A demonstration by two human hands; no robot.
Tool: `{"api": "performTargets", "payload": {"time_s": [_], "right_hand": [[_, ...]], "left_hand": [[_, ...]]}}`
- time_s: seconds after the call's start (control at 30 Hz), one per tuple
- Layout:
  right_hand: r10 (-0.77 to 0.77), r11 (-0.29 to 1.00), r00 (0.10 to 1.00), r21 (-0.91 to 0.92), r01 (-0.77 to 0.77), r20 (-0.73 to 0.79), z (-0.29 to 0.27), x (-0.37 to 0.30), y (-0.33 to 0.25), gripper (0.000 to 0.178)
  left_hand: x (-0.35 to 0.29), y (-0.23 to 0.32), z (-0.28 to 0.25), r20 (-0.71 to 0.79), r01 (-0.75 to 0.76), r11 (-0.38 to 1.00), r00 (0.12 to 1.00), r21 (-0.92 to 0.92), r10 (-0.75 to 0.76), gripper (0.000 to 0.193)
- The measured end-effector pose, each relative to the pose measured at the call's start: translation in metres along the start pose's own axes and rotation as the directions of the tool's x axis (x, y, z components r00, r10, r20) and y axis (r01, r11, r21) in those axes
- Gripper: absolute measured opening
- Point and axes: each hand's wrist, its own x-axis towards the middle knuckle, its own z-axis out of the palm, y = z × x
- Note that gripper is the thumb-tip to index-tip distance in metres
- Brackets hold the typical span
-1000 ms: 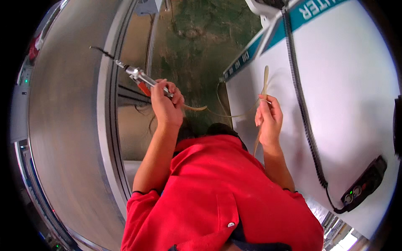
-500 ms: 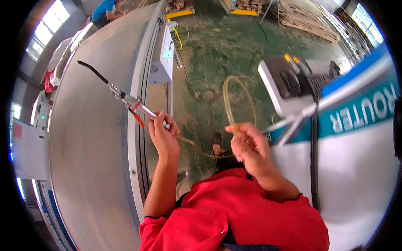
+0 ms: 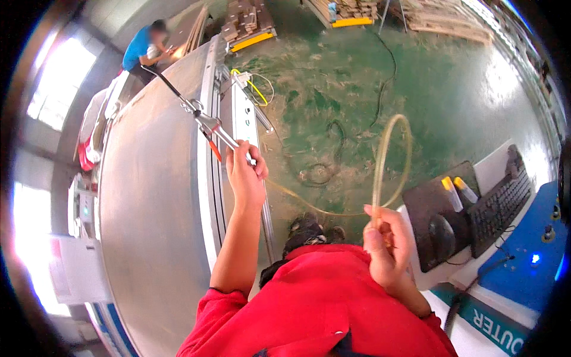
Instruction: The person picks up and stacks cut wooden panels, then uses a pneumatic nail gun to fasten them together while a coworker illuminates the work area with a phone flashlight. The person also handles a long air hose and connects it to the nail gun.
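Green floor (image 3: 464,101) lies open beyond hose (image 3: 380,160)-holding right hand (image 3: 386,250).

We are observing the green floor (image 3: 452,89) carrying dark cables (image 3: 333,149) and timber stacks (image 3: 250,27); the small desk (image 3: 493,172) is bearing a keyboard (image 3: 502,202) and mouse (image 3: 441,229).

Workshop interior: worn green floor (image 3: 452,89) strewn with dark cables (image 3: 333,134); stacked timber (image 3: 250,24) at the far end; bright windows (image 3: 56,89) at left; keyboard (image 3: 502,202) on a console at right.
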Motion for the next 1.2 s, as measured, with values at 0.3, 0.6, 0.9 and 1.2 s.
{"api": "performTargets", "payload": {"time_s": [0.3, 0.6, 0.9, 1.2], "right_hand": [[0.014, 0.938, 0.933, -0.319, -0.137, -0.36, 0.064, 0.085, 0.059, 0.022], [-0.186, 0.847, 0.912, -0.531, -0.04, -0.367, 0.109, 0.339, 0.137, 0.016], [-0.346, 0.882, 0.916, -0.403, 0.244, -0.203, 0.026, 0.653, 0.236, 0.01], [-0.126, 0.94, 0.977, -0.336, 0.063, -0.17, 0.027, 0.908, 0.246, 0.017]], "left_hand": [[0.206, -0.018, 0.01, 0.189, -0.055, 0.992, 0.979, -0.109, 0.075, 0.009], [0.421, -0.071, 0.03, 0.17, 0.089, 0.996, 0.982, -0.022, -0.084, 0.007], [0.58, -0.109, 0.09, -0.149, -0.008, 0.999, 0.989, 0.054, 0.016, 0.018], [0.726, -0.141, 0.146, -0.26, 0.057, 0.948, 0.965, 0.312, 0.028, 0.023]]}}
